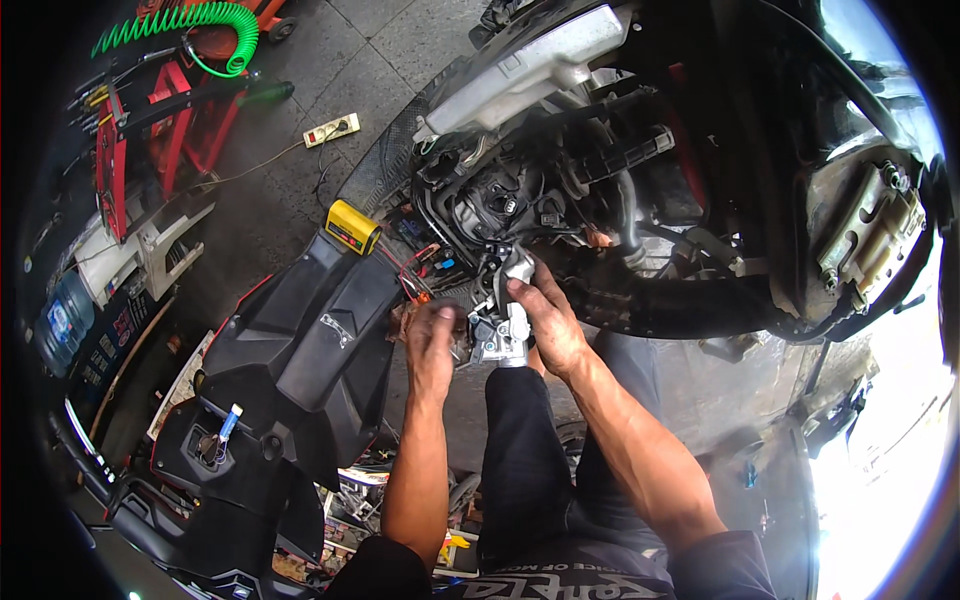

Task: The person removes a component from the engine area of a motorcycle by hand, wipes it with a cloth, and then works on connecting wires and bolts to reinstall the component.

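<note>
Over my legs, my right hand grips a silver metal assembly with dark fittings, thumb on its upper part. Just left of it, my left hand has bent fingers, slightly blurred; a brownish crumpled piece lies behind them, and whether they hold it is unclear. Above both hands is the vehicle's exposed engine bay, full of hoses and cables. A yellow box device with thin wires running toward the engine sits at upper left of my hands.
A black body panel lies at left with a blue-handled item on it. Farther out are red metal stands, a green coiled hose, a power strip and a water jug. The vehicle's dark bodywork fills the upper right.
</note>
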The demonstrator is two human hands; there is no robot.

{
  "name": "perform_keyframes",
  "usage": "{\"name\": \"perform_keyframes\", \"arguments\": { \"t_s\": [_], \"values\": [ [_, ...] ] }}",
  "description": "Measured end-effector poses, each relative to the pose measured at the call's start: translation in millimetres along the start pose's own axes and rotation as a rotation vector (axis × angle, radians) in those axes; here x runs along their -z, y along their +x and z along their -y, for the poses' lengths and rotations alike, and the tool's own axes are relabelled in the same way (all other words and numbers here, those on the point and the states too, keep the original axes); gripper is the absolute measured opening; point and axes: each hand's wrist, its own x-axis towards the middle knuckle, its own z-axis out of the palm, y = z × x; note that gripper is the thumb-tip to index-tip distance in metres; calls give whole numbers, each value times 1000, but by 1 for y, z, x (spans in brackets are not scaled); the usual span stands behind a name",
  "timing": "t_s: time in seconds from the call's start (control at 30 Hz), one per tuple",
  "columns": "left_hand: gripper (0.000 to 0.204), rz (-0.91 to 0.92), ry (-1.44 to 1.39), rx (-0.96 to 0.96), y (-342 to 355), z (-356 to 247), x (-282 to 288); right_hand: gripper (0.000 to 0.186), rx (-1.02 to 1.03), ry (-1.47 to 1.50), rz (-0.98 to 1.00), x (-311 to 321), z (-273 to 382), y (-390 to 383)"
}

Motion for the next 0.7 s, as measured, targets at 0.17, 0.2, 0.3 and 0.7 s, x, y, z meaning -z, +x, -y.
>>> {"name": "perform_keyframes", "arguments": {
  "t_s": [0.17,0.2,0.3,0.7],
  "values": [
    [36,-35,-2,-186,3,-13,-6,49,47,360,-26,4,-26,-1],
    [37,-25,78,-267,2,-23,-9,49,42,346,-5,8,-30,-1],
    [33,-94,-8,-205,1,-18,-14,53,5,331,19,14,-31,-13],
    [18,-131,817,-746,74,-57,-40,73,-25,207,-45,21,-46,-35]
  ]
}}
